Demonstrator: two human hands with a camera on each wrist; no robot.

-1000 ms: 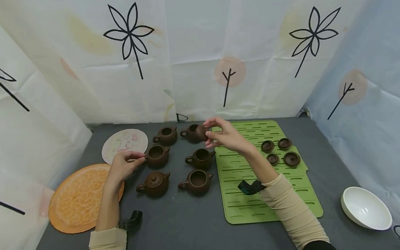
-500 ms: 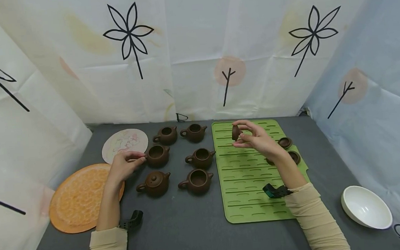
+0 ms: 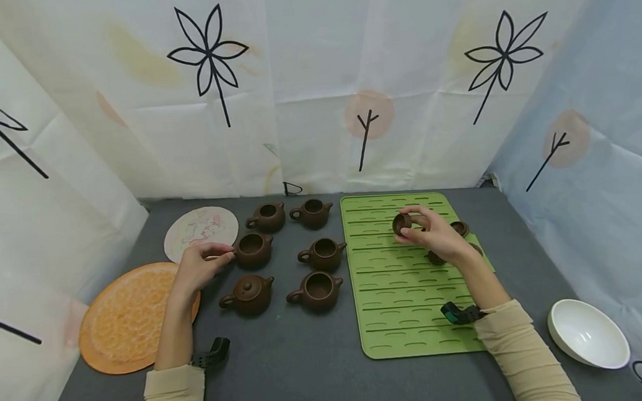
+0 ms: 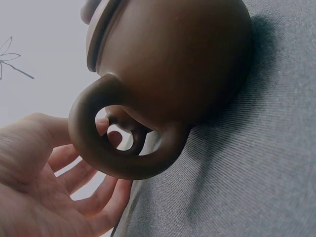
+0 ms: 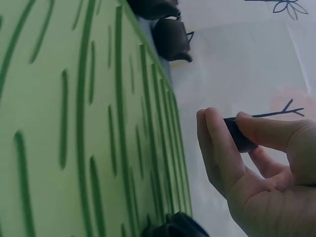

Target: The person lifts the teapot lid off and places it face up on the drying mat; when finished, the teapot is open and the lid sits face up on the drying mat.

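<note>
My left hand pinches the handle of a lidless brown teapot in the middle of the left column. In the left wrist view a nearer lidded teapot fills the upper part, and my fingertips show through its handle. My right hand holds a small brown teapot lid between thumb and fingers, above the green mat. In the head view the lid's hollow side shows. Partly hidden behind the right hand and forearm are other lids on the mat.
Lidless teapots stand in two columns left of the mat, with one lidded teapot at the near left. An orange round mat and a pale round mat lie at left. A white bowl is at right.
My right hand has carried the lid from the far teapot rightward and nearer over the green mat, turning its hollow side into view. The left hand has stayed at the teapot handle.
</note>
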